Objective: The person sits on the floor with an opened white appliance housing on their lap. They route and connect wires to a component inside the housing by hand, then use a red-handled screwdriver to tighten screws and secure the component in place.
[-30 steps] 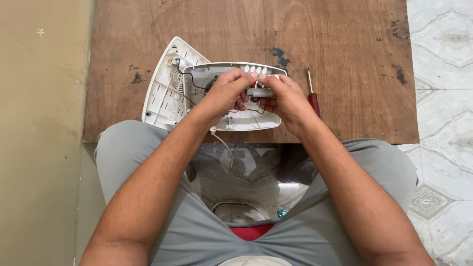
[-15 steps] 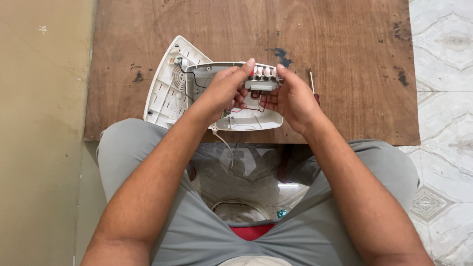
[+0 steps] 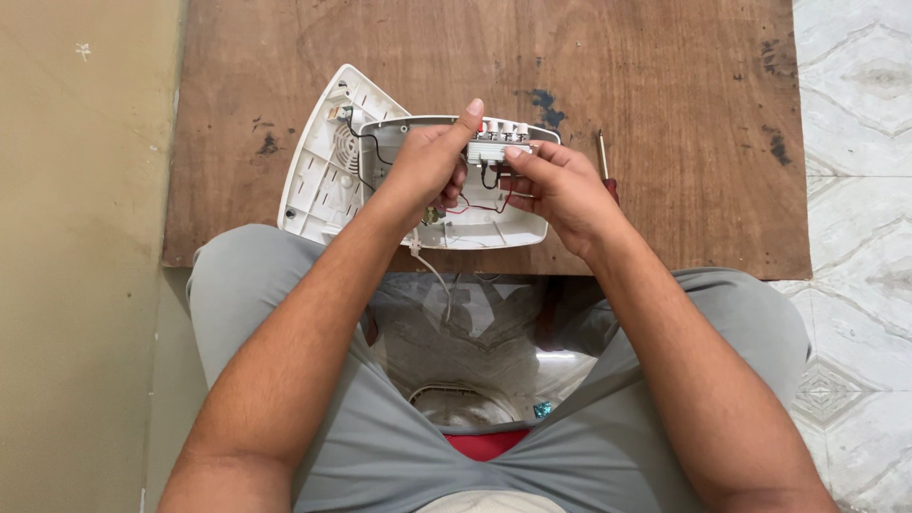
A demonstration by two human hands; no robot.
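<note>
Both hands [image 3: 494,176] pinch, seemingly, a switch block [image 3: 496,149] over the casing [image 3: 494,228]

- Left hand [image 3: 426,171] is up front, fingers curled in a pinch, thumb stretched straight up and away.
- Right hand [image 3: 560,185] sits just beside it, fingertips [image 3: 513,152] nipped together, knuckles almost touching the left.
- Both forearms are bare, angling inward from wide elbows, wrists slightly bent.

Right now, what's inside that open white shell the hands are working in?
Inside the open white shell run black and red wires. Both hands, left hand and right hand, hold a small white block of buttons over it. The hands cover whatever lies beneath them.
</note>
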